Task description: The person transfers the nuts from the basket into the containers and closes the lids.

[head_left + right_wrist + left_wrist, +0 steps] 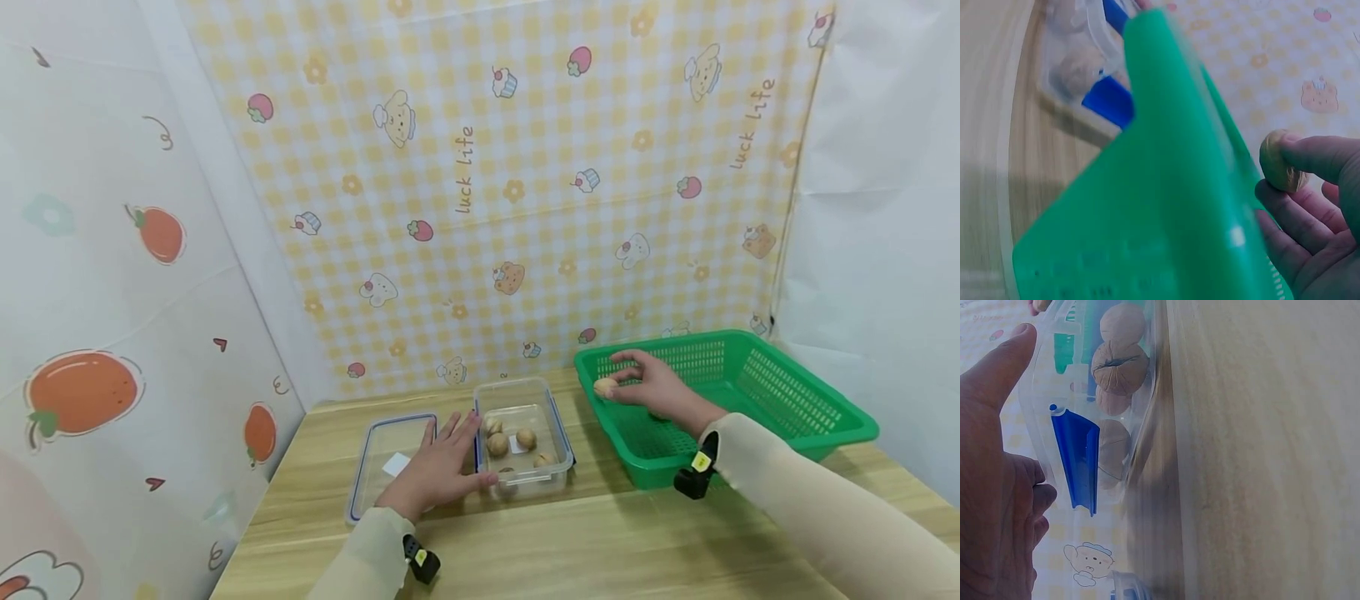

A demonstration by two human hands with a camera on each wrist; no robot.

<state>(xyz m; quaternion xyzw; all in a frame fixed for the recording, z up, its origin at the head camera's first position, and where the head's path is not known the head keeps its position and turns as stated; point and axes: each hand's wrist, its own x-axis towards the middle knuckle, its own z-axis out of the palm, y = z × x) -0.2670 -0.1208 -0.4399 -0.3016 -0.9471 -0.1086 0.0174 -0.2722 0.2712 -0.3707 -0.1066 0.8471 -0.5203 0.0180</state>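
Observation:
My right hand point(660, 396) pinches a walnut point(604, 387) between thumb and fingers, over the left rim of the green basket point(813, 408). The right wrist view shows the same walnut point(1279, 164) at the fingertips. Beside it on the left stands a clear plastic box point(538, 485) with blue side clips, holding several walnuts point(497, 444). My left hand point(438, 471), fingers straight and spread, lies at the box's left side, its thumb by the near left corner. In the left wrist view, a blue clip point(1079, 462) hangs folded down in front of the walnuts.
A clear lid point(372, 467) with a blue seal and a white label lies left of the box, partly under my left hand. Everything stands on a wood-grain table point(555, 550). A checked cloth point(517, 233) hangs behind; another patterned cloth hangs at left.

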